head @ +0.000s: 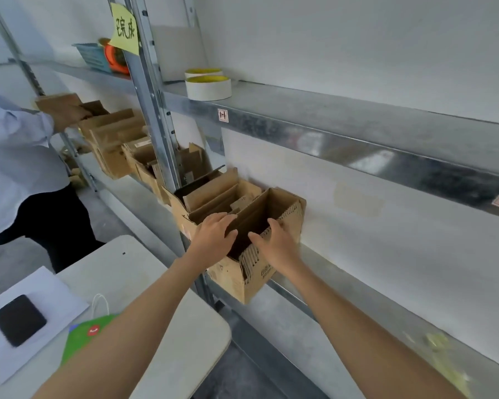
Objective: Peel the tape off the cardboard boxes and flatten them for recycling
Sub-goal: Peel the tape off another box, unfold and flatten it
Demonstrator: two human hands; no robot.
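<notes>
Hands inside open carton [236,280] on shelf [346,286]: left hand [213,234] and right hand [275,240] each clamped over top edge of flattened sheets [252,259] standing beneath palms. Judged progress: these pieces already flat, stowed; further cartons [144,165] beyond left hand possibly pending; tape not discernible.

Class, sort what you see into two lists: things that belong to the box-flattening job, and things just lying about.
Job: nearest cardboard box, held by left hand and right hand; other cardboard boxes further left.

Lying about: tape rolls; black phone; green bag; blue basket; yellow note.
</notes>
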